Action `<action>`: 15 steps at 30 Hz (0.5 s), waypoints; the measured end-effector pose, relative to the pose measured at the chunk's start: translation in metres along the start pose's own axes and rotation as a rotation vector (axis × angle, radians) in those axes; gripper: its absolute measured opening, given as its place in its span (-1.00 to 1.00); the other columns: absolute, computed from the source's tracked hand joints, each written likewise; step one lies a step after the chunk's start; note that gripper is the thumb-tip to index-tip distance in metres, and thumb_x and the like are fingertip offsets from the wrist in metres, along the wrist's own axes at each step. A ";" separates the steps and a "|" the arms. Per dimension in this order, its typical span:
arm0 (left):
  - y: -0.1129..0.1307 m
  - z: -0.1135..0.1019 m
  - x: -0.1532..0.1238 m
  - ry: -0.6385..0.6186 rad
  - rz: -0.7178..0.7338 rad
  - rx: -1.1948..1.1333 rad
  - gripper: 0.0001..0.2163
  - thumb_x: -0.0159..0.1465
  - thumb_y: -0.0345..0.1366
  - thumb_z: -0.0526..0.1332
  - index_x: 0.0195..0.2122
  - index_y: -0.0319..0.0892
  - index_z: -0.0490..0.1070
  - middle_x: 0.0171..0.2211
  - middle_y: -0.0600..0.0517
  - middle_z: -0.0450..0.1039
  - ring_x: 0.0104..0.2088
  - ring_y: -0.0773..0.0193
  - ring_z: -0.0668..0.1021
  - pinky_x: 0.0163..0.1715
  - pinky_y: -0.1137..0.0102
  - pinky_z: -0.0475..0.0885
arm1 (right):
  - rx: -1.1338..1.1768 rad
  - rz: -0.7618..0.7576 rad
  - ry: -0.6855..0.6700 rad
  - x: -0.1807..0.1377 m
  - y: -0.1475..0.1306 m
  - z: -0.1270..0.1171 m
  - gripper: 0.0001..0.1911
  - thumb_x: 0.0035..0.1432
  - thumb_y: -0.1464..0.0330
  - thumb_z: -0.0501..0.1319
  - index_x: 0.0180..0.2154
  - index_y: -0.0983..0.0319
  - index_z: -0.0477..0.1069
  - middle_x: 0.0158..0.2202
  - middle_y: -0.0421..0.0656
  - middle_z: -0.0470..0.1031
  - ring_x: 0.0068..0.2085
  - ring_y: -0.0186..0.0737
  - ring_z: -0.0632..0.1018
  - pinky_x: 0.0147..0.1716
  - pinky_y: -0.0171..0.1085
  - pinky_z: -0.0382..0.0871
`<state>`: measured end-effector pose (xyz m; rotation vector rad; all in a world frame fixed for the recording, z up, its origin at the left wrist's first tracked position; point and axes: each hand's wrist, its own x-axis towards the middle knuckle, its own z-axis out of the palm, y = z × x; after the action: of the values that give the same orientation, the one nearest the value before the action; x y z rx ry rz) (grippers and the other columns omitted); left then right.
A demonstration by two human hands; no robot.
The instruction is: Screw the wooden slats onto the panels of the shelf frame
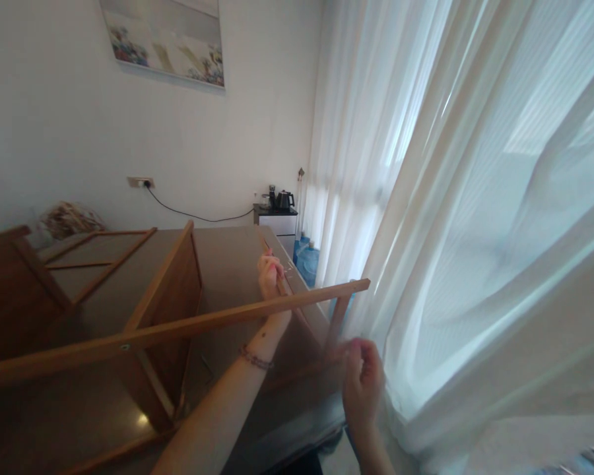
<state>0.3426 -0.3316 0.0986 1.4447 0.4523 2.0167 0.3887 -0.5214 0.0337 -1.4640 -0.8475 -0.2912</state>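
Observation:
A wooden frame (218,321) lies on its side across the table, with long rails and flat wooden panels (165,280) set between them. My left hand (270,274) reaches past the upper rail, fingers closed around a thin wooden bar (282,288). Several small pale dowel-like pieces (290,267) lie near it at the table's edge. My right hand (362,379), slightly blurred, is by the frame's near right end, below the short crosspiece (337,320). Its thumb and fingers are pinched together; what is between them, if anything, is too blurred to name.
More wooden frame parts (113,264) lie at the table's (225,254) far left. White curtains (426,231) hang close on the right. Blue water jugs (307,264) and a small cabinet (276,224) with a black kettle (286,200) stand beyond. A cord (193,216) runs along the wall.

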 end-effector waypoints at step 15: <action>-0.015 -0.032 0.028 0.139 -0.100 -0.101 -0.62 0.39 -0.16 -0.19 -0.59 -0.11 -0.05 -0.60 0.14 -0.03 -0.51 0.33 0.21 0.06 0.21 0.28 | -0.034 0.326 0.011 0.030 0.059 -0.010 -0.55 0.26 0.04 -0.07 -0.27 0.20 0.42 -0.29 -0.09 0.48 -0.24 -0.13 0.49 -0.16 -0.12 0.37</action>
<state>0.3109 -0.2998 0.0986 1.2029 0.4642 2.0372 0.4510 -0.5135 0.0103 -1.6037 -0.5853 -0.0689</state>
